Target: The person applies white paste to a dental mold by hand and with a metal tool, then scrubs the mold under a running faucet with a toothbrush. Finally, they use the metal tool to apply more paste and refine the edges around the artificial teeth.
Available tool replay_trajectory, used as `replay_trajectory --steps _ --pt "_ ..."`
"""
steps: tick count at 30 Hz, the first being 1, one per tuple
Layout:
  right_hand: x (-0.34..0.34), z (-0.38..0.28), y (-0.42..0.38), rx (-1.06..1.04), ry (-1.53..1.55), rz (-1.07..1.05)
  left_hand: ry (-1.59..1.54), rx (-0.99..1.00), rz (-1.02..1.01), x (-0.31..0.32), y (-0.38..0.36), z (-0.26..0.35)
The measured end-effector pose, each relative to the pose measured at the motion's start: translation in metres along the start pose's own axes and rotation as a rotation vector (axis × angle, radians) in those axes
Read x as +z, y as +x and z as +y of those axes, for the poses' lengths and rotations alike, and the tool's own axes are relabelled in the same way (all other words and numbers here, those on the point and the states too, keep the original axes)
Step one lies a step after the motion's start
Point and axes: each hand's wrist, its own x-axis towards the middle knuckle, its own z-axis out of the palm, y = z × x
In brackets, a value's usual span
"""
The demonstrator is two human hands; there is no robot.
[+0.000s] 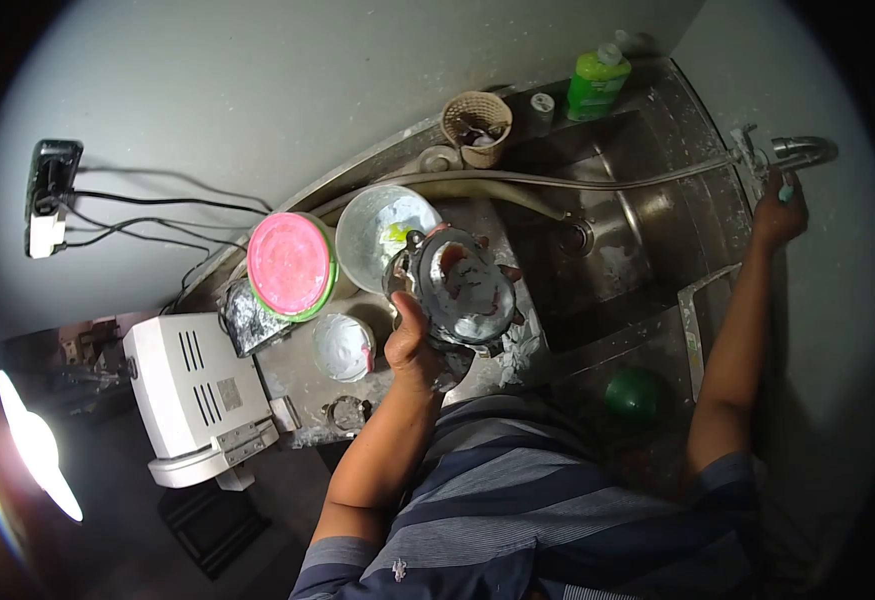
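At the centre of the frame, the left hand (409,345) bears a white-smeared metal fixture (467,285), its thumb raised at the lower left edge and its other fingers mostly hidden beneath, closed enough to keep hold, seemingly supporting the weight from below so the smeared face stays turned upward. At the right edge, the right hand (780,215) has its fingers bent up against the tap (802,152), though I cannot tell whether they close around it; the wide reach apparently leaves the fixture to one hand, beside the sink (627,215).
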Motion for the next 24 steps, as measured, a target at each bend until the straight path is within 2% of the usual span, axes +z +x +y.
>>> replay_trajectory --steps 1,3,5,8,10,14,16,17,19,20,21,22,24 --pt "-0.001 -0.002 -0.005 0.05 0.022 -0.027 -0.026 0.004 -0.001 0.0 0.002 -0.001" --pt "-0.004 0.004 -0.011 -0.051 -0.016 -0.131 0.023 -0.014 0.12 -0.001 0.002 -0.003" --pt "-0.006 0.003 -0.013 -0.177 -0.071 -0.066 -0.007 -0.016 0.104 -0.006 0.004 -0.005" --pt "-0.016 -0.009 -0.017 -0.127 -0.07 -0.092 -0.097 -0.02 0.069 -0.006 0.005 -0.006" --pt "-0.014 -0.021 -0.032 0.045 -0.113 -0.108 -0.067 -0.022 0.061 -0.007 0.006 -0.006" --pt "-0.013 -0.031 -0.048 0.157 -0.012 -0.129 -0.1 -0.006 0.091 -0.005 0.002 -0.004" --pt "-0.023 -0.067 -0.045 0.056 0.092 0.097 -0.143 0.005 0.097 -0.005 0.004 -0.005" --pt "-0.028 -0.083 -0.047 0.058 0.107 0.091 -0.1 0.008 0.132 -0.007 0.003 -0.005" --pt "-0.034 -0.117 -0.056 0.67 0.441 -0.62 -0.119 -0.016 0.159 -0.009 0.0 -0.003" --pt "-0.029 -0.12 -0.053 1.101 0.686 -0.922 -0.171 -0.047 0.095 -0.011 0.001 -0.002" --pt "-0.029 -0.124 -0.052 1.101 0.705 -0.948 -0.225 -0.08 0.028 -0.012 0.003 -0.002" --pt "-0.029 -0.129 -0.05 1.153 0.919 -0.984 -0.185 -0.111 0.053 -0.013 0.003 -0.002" --pt "-0.019 -0.123 -0.047 1.194 1.238 -1.072 -0.246 -0.128 -0.095 -0.012 0.004 -0.003"
